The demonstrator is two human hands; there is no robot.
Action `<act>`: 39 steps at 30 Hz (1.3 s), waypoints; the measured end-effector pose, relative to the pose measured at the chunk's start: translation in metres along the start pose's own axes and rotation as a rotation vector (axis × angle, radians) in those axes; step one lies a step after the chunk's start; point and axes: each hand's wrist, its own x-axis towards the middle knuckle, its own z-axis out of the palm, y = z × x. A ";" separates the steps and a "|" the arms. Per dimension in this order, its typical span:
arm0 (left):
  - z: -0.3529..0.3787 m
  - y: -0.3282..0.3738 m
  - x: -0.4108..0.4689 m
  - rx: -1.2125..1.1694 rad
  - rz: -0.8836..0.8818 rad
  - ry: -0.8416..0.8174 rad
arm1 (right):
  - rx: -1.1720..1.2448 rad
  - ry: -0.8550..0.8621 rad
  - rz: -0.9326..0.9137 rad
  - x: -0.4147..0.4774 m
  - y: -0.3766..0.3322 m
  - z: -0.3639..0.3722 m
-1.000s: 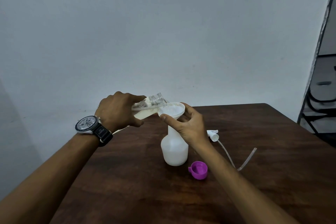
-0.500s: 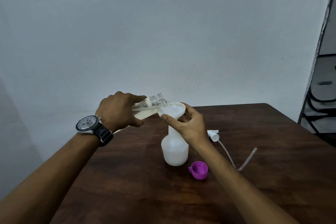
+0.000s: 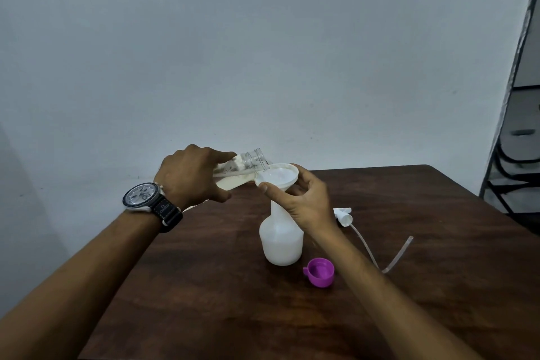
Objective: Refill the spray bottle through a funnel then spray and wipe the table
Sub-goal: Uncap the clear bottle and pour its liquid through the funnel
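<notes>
Wristwatch (image 3: 152, 204): dark-strapped, on the person's left wrist, above the tabletop's (image 3: 204, 295) left edge.
Left grip (image 3: 190, 175): the left hand, fingers curled round a clear bottle (image 3: 248, 165); the bottle is tipped almost flat, pale liquid inside, its open mouth at the funnel's rim.
Funnel (image 3: 279, 177): white, seated in the neck of the spray bottle, liquid pooled in its bowl.
Right grip (image 3: 305, 200): the right hand, thumb and fingers closed on the funnel's bowl, steadying it.
Spray bottle (image 3: 280, 238): white, upright, about midway across the dark wooden tabletop, nearer its far edge.
Purple cap (image 3: 320, 272): open side up, just beside the bottle's base, toward the near right.
Spray head (image 3: 343, 213): white, lying flat toward the right edge, apart from the bottle; its clear dip tube (image 3: 391, 260) trails toward the near edge and bends back.
Metal rack (image 3: 517, 161): beyond the far right corner.
</notes>
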 end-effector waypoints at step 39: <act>-0.006 0.004 -0.003 0.019 -0.002 -0.008 | 0.017 -0.005 -0.018 -0.002 -0.001 0.001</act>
